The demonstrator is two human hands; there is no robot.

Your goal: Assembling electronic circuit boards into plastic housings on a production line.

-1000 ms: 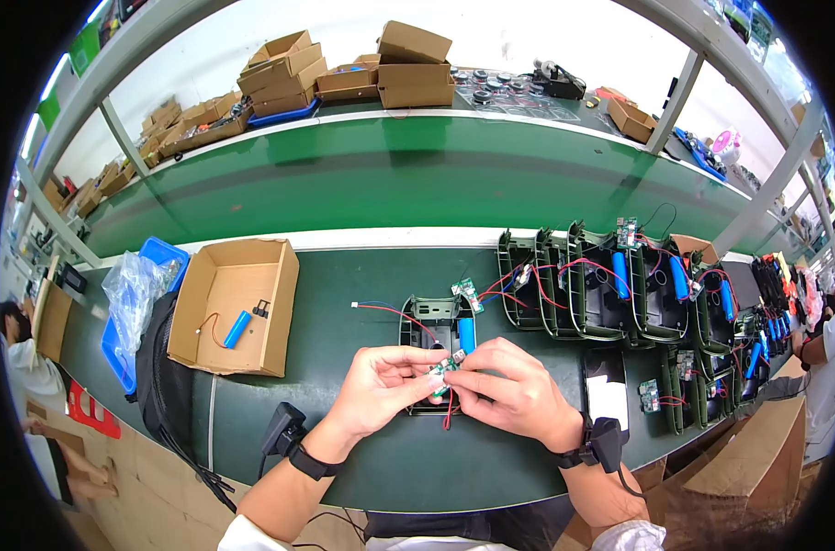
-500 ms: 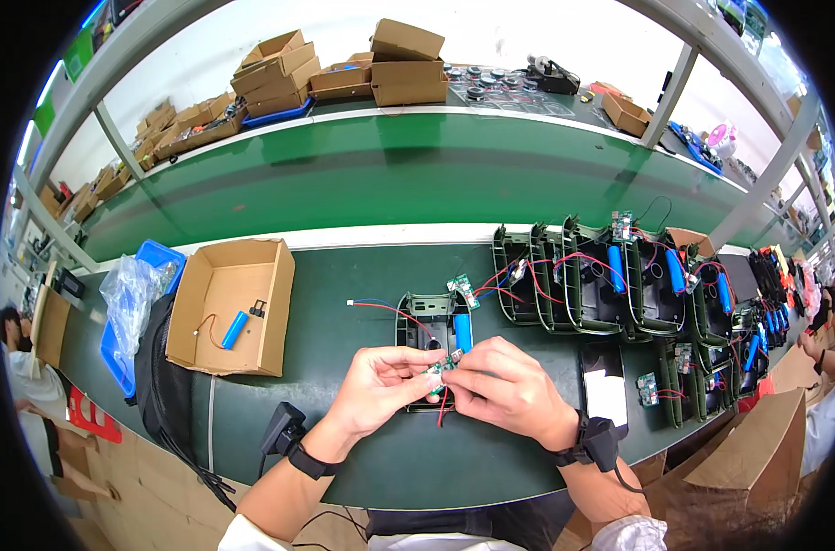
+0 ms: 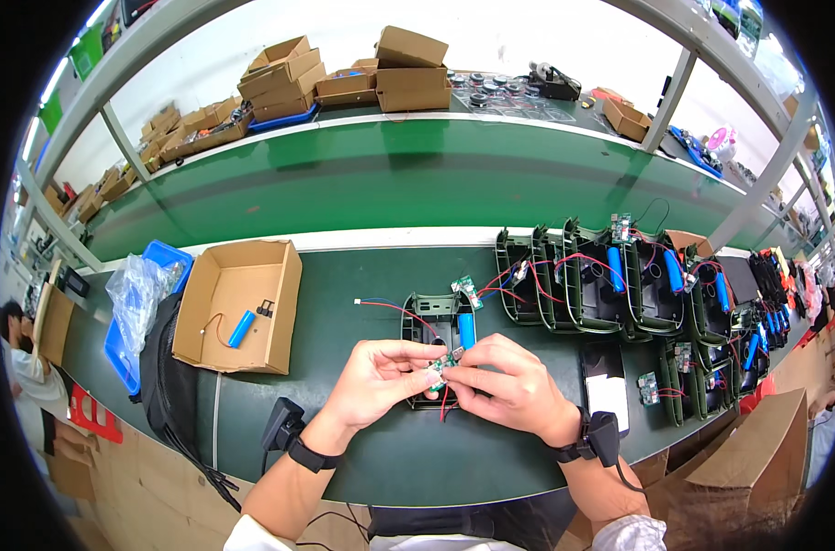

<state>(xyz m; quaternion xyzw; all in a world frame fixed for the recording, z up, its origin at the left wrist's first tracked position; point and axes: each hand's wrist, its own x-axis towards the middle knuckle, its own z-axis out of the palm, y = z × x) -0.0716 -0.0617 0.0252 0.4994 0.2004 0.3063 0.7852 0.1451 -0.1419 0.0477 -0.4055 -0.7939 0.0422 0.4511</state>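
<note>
A small green circuit board [image 3: 439,368] is pinched between the thumb and fingers of my left hand [image 3: 377,378]. My right hand [image 3: 514,384] closes its fingertips on the board's right edge; whether a wire end or plug is between them is hidden. Both hands hover over the near part of a dark green plastic housing [image 3: 419,305]. A blue battery cell [image 3: 467,329] stands inside it on the right. Another green board [image 3: 467,291] rests at its far right corner. A red and blue wire pair [image 3: 390,304] runs left to a white plug [image 3: 358,301]. Short red wires [image 3: 444,404] hang below my fingers.
At left, a cardboard box [image 3: 284,321] holds a blue cell, beside a black bag [image 3: 168,367] and a blue tray [image 3: 116,354]. Several wired housings [image 3: 594,317] line the right, near a dark flat object [image 3: 605,386]. A green belt [image 3: 344,188] lies beyond.
The view has shifted slightly. My hands keep the same grip on the circuit board, with only small finger movements.
</note>
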